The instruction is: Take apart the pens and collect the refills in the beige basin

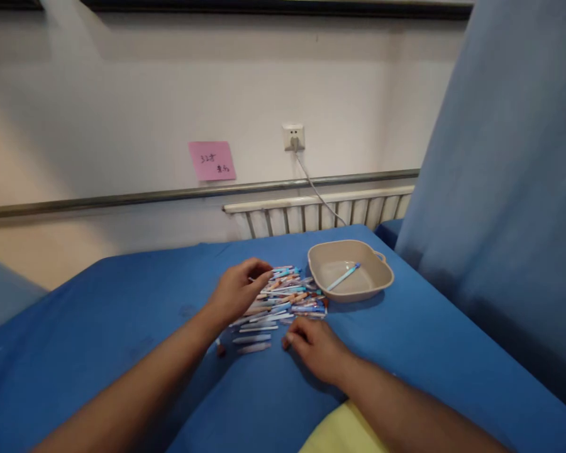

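Note:
A heap of small pens and sticks (283, 301) in blue, white and orange lies on the blue table (122, 314). My left hand (239, 290) rests on the heap's left side, fingers curled over several of them. My right hand (314, 345) lies palm down just in front of the heap, fingers bent with the tips at its near edge. Whether either hand grips a piece stays hidden. A beige tray (382, 275) stands to the right of the heap. One light blue pen (343, 277) lies in it.
A white wall with a pink note (212, 160), a socket with a plugged cable (294, 138) and a radiator (318, 214) runs behind the table. A blue curtain (509, 176) hangs at the right. Something yellow (339, 434) shows at the bottom edge.

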Motion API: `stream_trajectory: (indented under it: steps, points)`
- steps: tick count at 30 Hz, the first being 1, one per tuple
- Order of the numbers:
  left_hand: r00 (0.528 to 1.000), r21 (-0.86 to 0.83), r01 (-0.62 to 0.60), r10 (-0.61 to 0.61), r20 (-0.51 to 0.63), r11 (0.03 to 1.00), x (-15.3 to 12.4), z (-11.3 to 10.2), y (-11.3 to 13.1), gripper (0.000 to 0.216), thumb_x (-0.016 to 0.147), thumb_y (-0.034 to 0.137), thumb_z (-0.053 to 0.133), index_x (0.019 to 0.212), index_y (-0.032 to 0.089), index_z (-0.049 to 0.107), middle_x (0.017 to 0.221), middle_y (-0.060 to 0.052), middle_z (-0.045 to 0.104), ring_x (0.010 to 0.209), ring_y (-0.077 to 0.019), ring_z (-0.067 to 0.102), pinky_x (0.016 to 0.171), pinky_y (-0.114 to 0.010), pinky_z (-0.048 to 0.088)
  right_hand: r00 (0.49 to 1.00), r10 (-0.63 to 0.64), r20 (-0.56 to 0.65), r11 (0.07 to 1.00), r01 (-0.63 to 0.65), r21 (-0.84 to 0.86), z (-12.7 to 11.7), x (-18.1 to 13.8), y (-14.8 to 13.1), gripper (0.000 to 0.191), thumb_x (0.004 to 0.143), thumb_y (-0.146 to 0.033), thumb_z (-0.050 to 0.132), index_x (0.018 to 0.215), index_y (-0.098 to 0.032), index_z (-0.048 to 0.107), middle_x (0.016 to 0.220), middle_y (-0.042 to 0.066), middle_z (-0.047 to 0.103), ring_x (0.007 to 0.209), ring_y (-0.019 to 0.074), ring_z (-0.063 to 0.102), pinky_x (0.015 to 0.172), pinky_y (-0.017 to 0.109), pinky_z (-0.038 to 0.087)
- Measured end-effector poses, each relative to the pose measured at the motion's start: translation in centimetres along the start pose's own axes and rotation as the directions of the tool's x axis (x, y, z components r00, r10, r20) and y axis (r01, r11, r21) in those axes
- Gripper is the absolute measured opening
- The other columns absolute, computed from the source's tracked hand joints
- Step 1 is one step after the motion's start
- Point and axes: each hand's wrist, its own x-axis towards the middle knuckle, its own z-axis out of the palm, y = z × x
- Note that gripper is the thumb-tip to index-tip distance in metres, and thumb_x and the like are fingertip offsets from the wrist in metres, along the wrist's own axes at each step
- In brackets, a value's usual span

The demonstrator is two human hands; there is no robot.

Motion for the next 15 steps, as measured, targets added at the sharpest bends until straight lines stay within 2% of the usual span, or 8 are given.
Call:
stream_trajectory:
  steps: [4, 5, 7, 11, 15]
  points:
    - [0.966, -0.015, 0.235, -0.235, -0.106, 0.972, -6.3, -2.3, -6.8, 0.033, 0.077, 0.045, 0.051, 0.090, 0.017, 0.063, 0.078, -0.003, 0.069, 0.073, -0.0194, 0.063, 0.066, -0.029, 0.049, 0.996, 0.053, -0.067, 0.990, -0.044, 0.132, 0.2, 0.1, 1.2, 0.021, 0.086, -0.030, 0.047, 0.072, -0.017, 0.056, 0.057, -0.003, 0.053, 0.050, 0.0104, 0.047, 0.049, 0.020, 0.035]
    - [0.957, -0.001, 0.260, -0.258, -0.134, 0.966, -7.5, -2.6, -8.0, 0.033, 0.077, 0.045, 0.051, 0.091, 0.018, 0.063, 0.079, -0.003, 0.069, 0.073, -0.0196, 0.063, 0.066, -0.029, 0.049, 0.996, 0.066, -0.057, 0.985, -0.056, 0.166, 0.2, 0.1, 1.5, 0.020, 0.085, -0.031, 0.047, 0.072, -0.018, 0.054, 0.056, -0.004, 0.051, 0.048, 0.0101, 0.046, 0.048, 0.020, 0.035]
    - [0.966, 0.059, 0.249, -0.244, -0.081, 0.967, -9.3, -2.9, -9.7, 0.032, 0.078, 0.044, 0.050, 0.092, 0.018, 0.063, 0.082, -0.003, 0.069, 0.073, -0.0192, 0.063, 0.067, -0.028, 0.047, 0.995, 0.098, -0.027, 0.970, -0.089, 0.227, 0.2, 0.0, 2.1, 0.020, 0.085, -0.033, 0.047, 0.074, -0.018, 0.053, 0.056, -0.005, 0.050, 0.046, 0.0097, 0.045, 0.047, 0.021, 0.036]
    - [0.984, 0.164, 0.135, -0.152, 0.092, 0.977, -10.5, -3.7, -10.0, 0.027, 0.082, 0.037, 0.045, 0.088, 0.020, 0.065, 0.079, -0.001, 0.069, 0.071, -0.0172, 0.061, 0.067, -0.026, 0.044, 0.993, 0.113, -0.016, 0.967, -0.106, 0.232, -0.4, -0.2, 2.5, 0.021, 0.084, -0.037, 0.048, 0.075, -0.018, 0.052, 0.057, -0.005, 0.050, 0.046, 0.0097, 0.046, 0.047, 0.021, 0.037]
    - [0.971, 0.133, 0.003, -0.035, 0.236, 0.991, -10.5, -3.7, -8.7, 0.024, 0.085, 0.029, 0.042, 0.089, 0.021, 0.064, 0.080, 0.000, 0.069, 0.077, -0.0160, 0.060, 0.073, -0.025, 0.043, 0.993, 0.115, -0.008, 0.970, -0.110, 0.217, -0.6, -0.4, 2.4, 0.024, 0.084, -0.040, 0.048, 0.075, -0.018, 0.052, 0.058, -0.005, 0.051, 0.046, 0.0095, 0.047, 0.047, 0.021, 0.037]
